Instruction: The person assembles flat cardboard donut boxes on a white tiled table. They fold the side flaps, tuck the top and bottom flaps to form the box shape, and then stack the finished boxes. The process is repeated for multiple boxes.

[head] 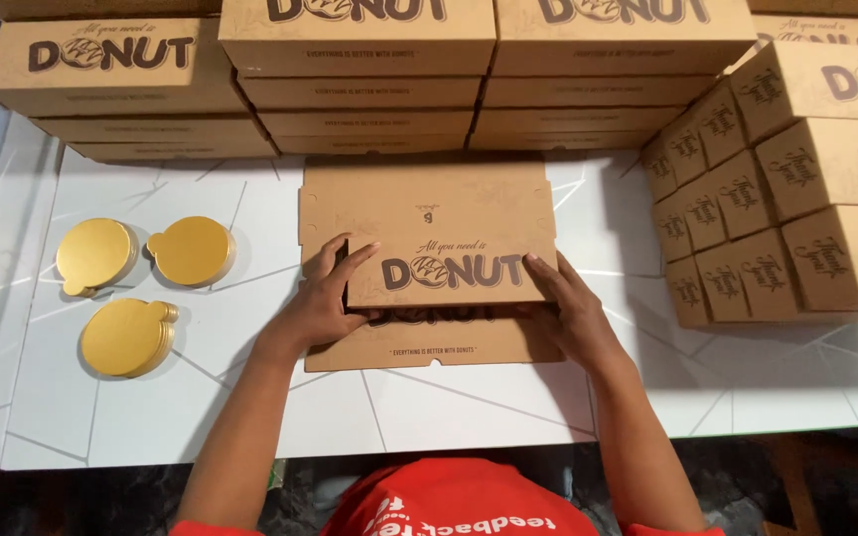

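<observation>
Left hand (325,303): grips left edge of flat box (429,263).
Right hand (568,308): grips right edge.
Box location: tabletop (469,407) centre, front panel partly folded.
Done: finished boxes (796,179) stacked.
Left: remaining folds; gold discs (136,283) unused.

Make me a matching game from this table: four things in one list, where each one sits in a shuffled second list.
Things:
1. gold discs
2. flat box
3. small boxes
4. wide boxes

Places:
A. stacked at the right
B. stacked along the far edge
C. at the left on the table
D. middle, under left hand and right hand

Pairs: 1-C, 2-D, 3-A, 4-B
</observation>
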